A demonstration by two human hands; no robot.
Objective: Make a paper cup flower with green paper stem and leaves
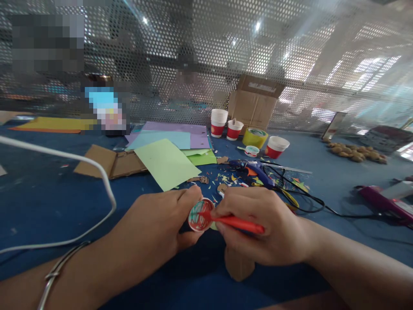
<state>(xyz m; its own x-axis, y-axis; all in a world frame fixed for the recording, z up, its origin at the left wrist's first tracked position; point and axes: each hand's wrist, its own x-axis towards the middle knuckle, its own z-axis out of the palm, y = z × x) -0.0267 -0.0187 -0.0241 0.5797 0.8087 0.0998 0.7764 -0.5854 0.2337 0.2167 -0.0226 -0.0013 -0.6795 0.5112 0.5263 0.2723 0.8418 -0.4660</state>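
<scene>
My left hand (158, 224) is closed around a small round cut-off paper cup bottom (195, 213), its inner face turned up and streaked with red and teal. In my right hand (267, 219) is a red marker (247, 224), pinched between thumb and fingers. The marker's tip end lies over the coloured face of the cup bottom; whether it touches cannot be made out. Below my right hand is a brown cardboard piece (239, 263), partly hidden by that hand.
Coloured paper sheets (166, 163) and folded cardboard (97, 161) lie ahead. Paper cups (277, 146), yellow tape (254, 137) and a blue glue gun (258, 168) with black cord stand or lie to the right among paper scraps. A white cable (103, 172) curves at left.
</scene>
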